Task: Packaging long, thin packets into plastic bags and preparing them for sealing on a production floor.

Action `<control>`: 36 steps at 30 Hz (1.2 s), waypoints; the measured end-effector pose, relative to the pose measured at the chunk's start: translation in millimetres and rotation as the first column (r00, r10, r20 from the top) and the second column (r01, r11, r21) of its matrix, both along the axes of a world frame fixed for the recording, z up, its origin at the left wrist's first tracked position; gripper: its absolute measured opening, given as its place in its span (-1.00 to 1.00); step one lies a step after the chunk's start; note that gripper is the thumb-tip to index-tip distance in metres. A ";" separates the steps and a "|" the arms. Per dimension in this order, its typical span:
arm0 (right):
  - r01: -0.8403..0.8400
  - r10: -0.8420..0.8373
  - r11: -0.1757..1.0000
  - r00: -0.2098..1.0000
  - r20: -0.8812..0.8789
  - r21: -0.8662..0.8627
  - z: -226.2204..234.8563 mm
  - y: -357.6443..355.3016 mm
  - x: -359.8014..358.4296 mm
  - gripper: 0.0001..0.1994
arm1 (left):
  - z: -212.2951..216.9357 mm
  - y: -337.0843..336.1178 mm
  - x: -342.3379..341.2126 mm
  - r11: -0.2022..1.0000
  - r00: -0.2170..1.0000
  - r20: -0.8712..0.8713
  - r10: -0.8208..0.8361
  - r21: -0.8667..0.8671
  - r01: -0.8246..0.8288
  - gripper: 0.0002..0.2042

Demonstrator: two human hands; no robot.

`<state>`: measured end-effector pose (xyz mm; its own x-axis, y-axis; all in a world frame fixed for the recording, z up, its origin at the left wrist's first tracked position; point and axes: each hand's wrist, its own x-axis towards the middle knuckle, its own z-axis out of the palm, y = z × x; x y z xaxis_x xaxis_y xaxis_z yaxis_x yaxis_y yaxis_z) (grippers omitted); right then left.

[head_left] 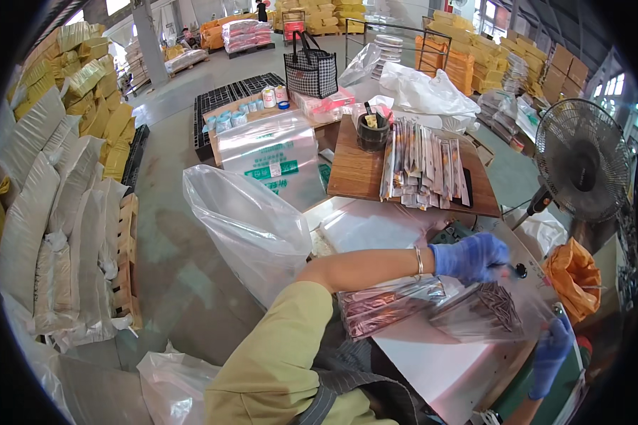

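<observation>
On the work table at the lower right lies a clear plastic bag [450, 320] with a bundle of thin dark brown sticks [495, 304] inside. My left hand [470, 258], in a blue glove, reaches across above the bag. Its fingers are closed beside a small black knob [521, 270]; what they grip is hidden. At the bag's right end, my right hand [550, 355], gloved in blue too, pinches the clear plastic. Left of the bag, close to my body, lie filled packs in shiny reddish wrapping [379, 309].
A wooden board [358, 166] behind carries a heap of slim filled packets [422, 163] and a dark cup [372, 132]. To the right stand a black fan [581, 159] and an orange sack [573, 280]. A large clear bag [252, 227] hangs at the table's left side.
</observation>
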<state>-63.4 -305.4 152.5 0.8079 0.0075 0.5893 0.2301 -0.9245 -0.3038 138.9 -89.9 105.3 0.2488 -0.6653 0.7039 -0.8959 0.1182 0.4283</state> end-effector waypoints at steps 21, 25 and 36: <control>0.504 -0.477 0.857 0.854 0.209 -0.102 -142.7 -44.8 141.5 -0.92 | -162.5 -69.9 -66.2 0.989 0.255 -0.964 -0.070 -0.034 0.144 -0.80; 0.287 -0.535 0.579 0.840 0.091 0.763 -183.9 -55.3 200.5 -0.82 | -227.7 -110.3 -34.4 0.980 -0.126 -0.991 -0.041 -0.065 0.189 -0.73; 0.116 -0.373 0.310 0.928 0.008 0.944 -231.9 -74.6 187.0 -0.90 | -203.9 -37.7 58.6 0.990 -0.084 -0.991 0.108 0.099 0.100 -0.83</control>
